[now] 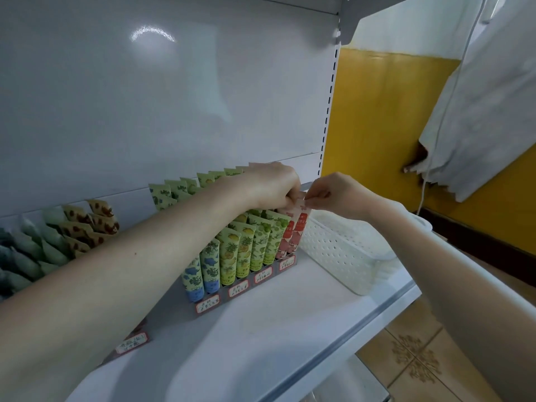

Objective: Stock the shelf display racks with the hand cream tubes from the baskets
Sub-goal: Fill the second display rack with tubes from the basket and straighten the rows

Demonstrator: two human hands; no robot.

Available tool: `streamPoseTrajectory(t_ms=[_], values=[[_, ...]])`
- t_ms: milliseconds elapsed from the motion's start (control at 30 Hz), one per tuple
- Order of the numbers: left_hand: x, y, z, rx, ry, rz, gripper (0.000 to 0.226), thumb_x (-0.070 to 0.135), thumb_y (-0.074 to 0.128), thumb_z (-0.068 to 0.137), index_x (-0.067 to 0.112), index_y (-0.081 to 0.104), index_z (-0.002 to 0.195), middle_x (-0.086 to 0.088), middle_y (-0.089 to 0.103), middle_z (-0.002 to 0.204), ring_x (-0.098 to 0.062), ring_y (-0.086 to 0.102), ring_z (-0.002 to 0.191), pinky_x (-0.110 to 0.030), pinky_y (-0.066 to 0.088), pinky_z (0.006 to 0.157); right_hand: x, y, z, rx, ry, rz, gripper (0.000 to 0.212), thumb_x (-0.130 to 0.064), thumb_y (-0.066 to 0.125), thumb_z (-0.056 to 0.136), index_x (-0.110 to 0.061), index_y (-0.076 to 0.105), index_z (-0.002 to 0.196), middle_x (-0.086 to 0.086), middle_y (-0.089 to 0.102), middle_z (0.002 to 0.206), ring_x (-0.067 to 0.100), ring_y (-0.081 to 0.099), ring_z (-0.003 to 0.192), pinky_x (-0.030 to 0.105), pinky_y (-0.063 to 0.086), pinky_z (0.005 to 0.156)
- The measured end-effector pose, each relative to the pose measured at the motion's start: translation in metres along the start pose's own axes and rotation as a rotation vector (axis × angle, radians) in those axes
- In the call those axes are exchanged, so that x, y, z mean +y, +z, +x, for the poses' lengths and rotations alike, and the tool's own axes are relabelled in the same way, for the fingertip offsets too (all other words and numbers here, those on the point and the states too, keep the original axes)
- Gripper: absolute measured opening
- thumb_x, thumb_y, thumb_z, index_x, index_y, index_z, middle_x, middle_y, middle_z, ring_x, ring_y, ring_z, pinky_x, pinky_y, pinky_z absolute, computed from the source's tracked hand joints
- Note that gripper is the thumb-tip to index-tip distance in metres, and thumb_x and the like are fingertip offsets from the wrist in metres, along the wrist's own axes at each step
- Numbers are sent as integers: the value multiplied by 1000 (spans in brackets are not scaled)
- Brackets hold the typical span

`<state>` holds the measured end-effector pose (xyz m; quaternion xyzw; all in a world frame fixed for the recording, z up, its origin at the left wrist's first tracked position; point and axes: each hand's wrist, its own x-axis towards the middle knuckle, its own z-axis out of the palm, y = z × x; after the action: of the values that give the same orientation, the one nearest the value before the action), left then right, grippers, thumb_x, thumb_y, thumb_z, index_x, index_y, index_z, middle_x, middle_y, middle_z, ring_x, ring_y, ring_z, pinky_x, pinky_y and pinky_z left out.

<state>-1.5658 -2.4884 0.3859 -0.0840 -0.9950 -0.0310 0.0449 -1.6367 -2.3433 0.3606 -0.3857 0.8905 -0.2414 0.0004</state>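
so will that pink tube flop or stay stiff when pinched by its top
Probably stays fairly stiff: the pink tube looks straight below the left hand and right hand, which pinch only its flat top edge. Likely light, since fingertips suffice. May tip if freestanding: the other tubes lean in the rack.

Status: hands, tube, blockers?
Left hand and right hand both pinch pink tube over rightmost lane of rack. White basket right of it, not blocking.

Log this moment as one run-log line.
stage: stocking | left hand pinches pink tube top | right hand pinches same tube | tube at rightmost column of rack | white basket right of rack
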Motion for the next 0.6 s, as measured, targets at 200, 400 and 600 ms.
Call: streamPoseTrajectory(t_ms=[200, 400, 600], values=[[0, -1, -1, 2, 9, -9, 14, 12, 62, 86, 14, 71, 96, 1, 60, 95, -16, 54, 90, -25, 41, 74, 1, 0, -1, -8, 2, 14, 11, -14, 62, 88, -7, 68, 94, 2, 61, 87, 16, 55, 82, 23, 43, 69], [-5, -2, -3, -24, -1, -10, 14, 13, 64, 85, 13, 71, 97, 4, 55, 88, -15, 54, 88, -26, 43, 76, 0, 4, 2, -7, -11, -30, 11, -15, 61, 89, -9, 68, 94, -2, 59, 84, 14, 54, 77, 19, 40, 61], [-4, -2, -4, -24, -2, -10, 15, 13, 64, 86, 12, 72, 98, 2, 57, 92, -18, 56, 93, -31, 46, 80, 1, 4, 2, -5, -7, -29, 12, -16, 60, 89, -10, 68, 96, -1, 60, 86, 15, 55, 80, 21, 42, 66]])
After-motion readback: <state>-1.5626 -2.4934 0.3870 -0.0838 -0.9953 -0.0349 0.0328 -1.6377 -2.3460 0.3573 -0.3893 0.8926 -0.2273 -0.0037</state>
